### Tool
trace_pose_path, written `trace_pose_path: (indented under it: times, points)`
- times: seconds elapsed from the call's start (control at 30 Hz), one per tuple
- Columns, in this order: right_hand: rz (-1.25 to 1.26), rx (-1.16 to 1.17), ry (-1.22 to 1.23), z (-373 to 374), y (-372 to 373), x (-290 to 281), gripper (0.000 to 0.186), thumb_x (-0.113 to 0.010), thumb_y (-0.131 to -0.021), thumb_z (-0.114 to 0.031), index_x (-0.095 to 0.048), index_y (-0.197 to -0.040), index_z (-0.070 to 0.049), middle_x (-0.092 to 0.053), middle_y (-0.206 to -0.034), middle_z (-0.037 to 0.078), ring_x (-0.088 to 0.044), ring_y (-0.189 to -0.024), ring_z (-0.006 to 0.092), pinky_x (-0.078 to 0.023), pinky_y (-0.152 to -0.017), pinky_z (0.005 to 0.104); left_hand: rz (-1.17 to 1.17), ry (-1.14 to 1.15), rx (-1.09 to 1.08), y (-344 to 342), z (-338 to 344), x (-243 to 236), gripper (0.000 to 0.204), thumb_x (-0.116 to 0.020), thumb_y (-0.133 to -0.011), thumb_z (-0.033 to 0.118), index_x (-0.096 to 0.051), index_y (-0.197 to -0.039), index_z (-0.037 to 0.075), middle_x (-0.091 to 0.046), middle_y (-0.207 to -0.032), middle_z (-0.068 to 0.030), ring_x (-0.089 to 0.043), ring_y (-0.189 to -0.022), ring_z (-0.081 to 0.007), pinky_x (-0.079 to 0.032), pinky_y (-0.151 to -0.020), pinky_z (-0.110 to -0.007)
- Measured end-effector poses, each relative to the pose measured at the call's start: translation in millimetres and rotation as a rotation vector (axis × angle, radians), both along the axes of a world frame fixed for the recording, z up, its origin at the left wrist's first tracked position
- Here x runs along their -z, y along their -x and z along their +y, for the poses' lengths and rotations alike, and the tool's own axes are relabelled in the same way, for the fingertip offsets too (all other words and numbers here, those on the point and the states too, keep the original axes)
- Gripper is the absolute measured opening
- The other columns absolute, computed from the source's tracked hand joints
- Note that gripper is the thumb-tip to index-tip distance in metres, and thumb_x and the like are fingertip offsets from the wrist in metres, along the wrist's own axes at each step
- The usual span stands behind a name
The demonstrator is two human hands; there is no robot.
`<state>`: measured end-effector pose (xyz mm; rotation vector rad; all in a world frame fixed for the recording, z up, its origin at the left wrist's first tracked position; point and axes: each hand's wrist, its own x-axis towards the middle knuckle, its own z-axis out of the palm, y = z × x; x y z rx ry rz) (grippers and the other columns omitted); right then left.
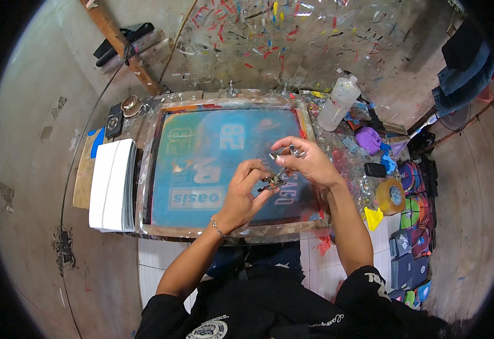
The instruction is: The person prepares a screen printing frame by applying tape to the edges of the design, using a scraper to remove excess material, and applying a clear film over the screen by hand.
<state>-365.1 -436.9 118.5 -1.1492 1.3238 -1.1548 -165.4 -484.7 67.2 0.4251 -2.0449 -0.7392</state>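
Note:
Above a blue-meshed screen-printing frame (193, 164) with pale lettering, both hands are brought together. My left hand (246, 189), a bracelet on its wrist, is closed on a small dark metal fitting (272, 182) that looks like a clamp. My right hand (309, 164) pinches a slim silver metal piece (283, 168), like a screw or bar, that reaches down to the fitting. Whether the two metal parts are joined is too small to tell. The frame lies flat on a paint-stained table (343, 164).
Left of the frame stands a white stack of sheets (111, 183). At the right are a translucent bottle (338, 104), a purple bundle (367, 140), a black box (375, 169) and a tape roll (391, 196). A round tin (131, 105) sits at back left.

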Motion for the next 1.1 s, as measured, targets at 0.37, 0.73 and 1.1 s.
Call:
trace_pose_path:
  times: [0.37,0.73,1.1]
  points:
    - [0.304,0.046,0.067,-95,45,39,0.025,-0.074,-0.087,-0.027,-0.070,-0.087,-0.003,-0.060,-0.067,-0.002,-0.051,-0.056,0.0052,-0.040,-0.049,0.0249,-0.287,-0.223,0.021,37,-92,17,0.032,-0.078,-0.081,0.023,-0.069,-0.105,0.004,-0.070,-0.094,-0.0131,-0.065,-0.088,-0.0274,-0.048,-0.083,-0.036]
    - [0.368,0.076,-0.123,-297,134,99,0.035,-0.077,-0.081,-0.032,-0.068,-0.072,0.000,-0.058,-0.056,0.005,-0.050,-0.047,0.0112,-0.039,-0.044,0.0314,-0.511,-0.078,-0.227,124,-258,54,0.036,-0.072,-0.084,0.038,-0.074,-0.102,0.007,-0.065,-0.100,-0.0101,-0.057,-0.098,-0.0291,-0.039,-0.086,-0.044]
    - [0.707,0.038,0.001,-309,146,119,0.044,-0.080,-0.070,-0.040,-0.069,-0.060,0.001,-0.058,-0.050,0.014,-0.054,-0.046,0.0226,-0.044,-0.049,0.0400,-0.290,0.074,-0.285,145,-268,107,0.036,-0.076,-0.077,0.041,-0.072,-0.105,0.020,-0.058,-0.103,-0.0036,-0.052,-0.106,-0.0258,-0.030,-0.090,-0.045]
